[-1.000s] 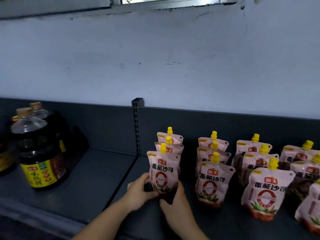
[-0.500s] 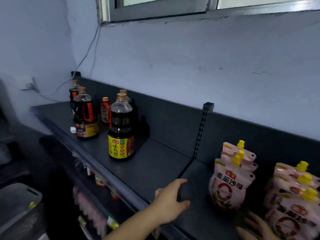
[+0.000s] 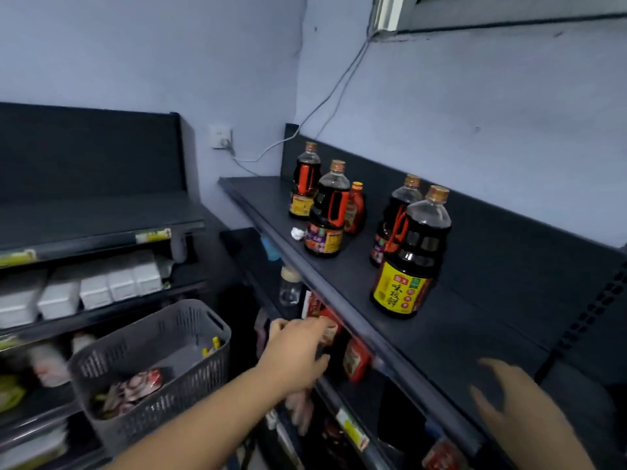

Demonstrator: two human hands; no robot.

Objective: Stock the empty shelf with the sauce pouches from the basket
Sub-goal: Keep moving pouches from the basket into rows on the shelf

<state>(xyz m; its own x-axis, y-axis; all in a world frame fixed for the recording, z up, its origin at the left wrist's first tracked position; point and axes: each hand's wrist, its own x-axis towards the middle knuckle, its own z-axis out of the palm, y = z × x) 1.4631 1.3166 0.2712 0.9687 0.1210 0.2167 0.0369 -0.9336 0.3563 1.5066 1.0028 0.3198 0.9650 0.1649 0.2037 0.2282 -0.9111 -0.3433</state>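
Now: sauce pouches lie slumped in the grey basket, low left. My left hand hangs beside it, fingers loosely bent, empty; right hand spread over the shelf, empty. Pouches probably soft, light, slick film: I would pinch just under the stiff spout.

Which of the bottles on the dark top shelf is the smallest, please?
The red bottle with the orange cap; the other four are taller dark sauce bottles.

Four dark sauce bottles standing upright, small red bottle tucked among them, crumpled white scrap alongside; wall socket, cable climbing wall.
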